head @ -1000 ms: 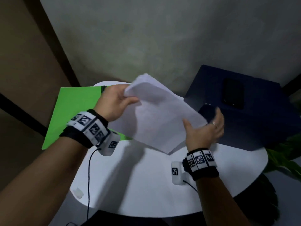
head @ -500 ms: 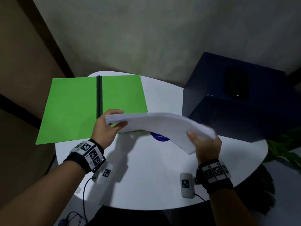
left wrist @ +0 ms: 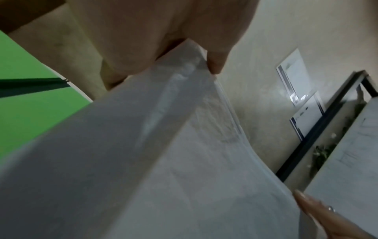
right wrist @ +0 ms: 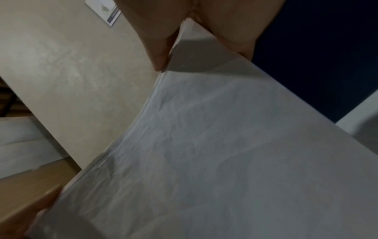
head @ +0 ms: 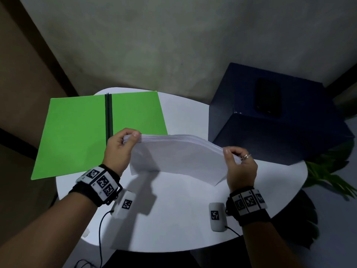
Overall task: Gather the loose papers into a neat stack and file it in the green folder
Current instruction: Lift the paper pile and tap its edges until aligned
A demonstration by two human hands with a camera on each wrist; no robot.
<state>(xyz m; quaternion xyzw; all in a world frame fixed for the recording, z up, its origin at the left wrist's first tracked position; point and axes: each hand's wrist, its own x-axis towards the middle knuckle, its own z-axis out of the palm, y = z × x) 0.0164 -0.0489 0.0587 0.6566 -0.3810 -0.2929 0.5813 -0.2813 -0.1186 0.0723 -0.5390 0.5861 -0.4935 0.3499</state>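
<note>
Papers [head: 179, 155] hang in a bowed stack between both hands above the white surface [head: 173, 219], lower and flatter than a second ago, when the sheets stood tilted up in front of the green folder [head: 77, 132] and covered most of it. Half a second ago the stack was already level; since then it has come closer to the person and its edges look more even. The left hand [head: 117, 149] pinches the stack's left end, thumb on top and fingers beneath, and the right hand [head: 239, 167], earlier open against the edge, now grips the right end the same way. The folder lies open on the surface behind the left hand, its dark spine [head: 108, 115] running front to back, its left half overhanging the surface's edge. A dark blue box [head: 270, 132] stands at the right.

Both wrist views are blurred and mostly filled by paper. The fingers under the stack are hidden in the head view. The dark object on top of the box is too dim to identify.
</note>
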